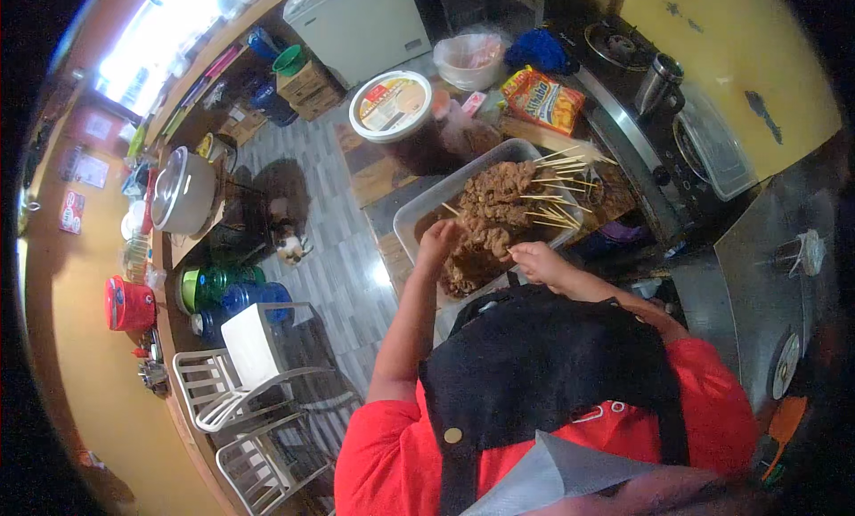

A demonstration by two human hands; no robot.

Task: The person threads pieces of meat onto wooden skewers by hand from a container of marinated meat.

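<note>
A clear plastic tub (411,215) holds brown, sauce-coated meat (499,191). Several wooden skewers (557,218) stick out of the meat over the tub's right side. Over the left part of the tub, my left hand (436,242) is closed with its fingertips against the meat; what it pinches is hidden. The light tip of a stick (451,209) shows just beyond those fingers. My right hand (543,265) is over the tub's near right edge, its thumb and fingers pinched on a skewer whose end shows at the fingertips. Meat lies between the two hands.
Beyond the tub stand a lidded round bucket (392,106), a red-yellow packet (543,100) and a white bowl (469,60). A stove (623,115) with a metal mug (659,81) is at right. White chairs (254,347) and a cat (291,247) are at left.
</note>
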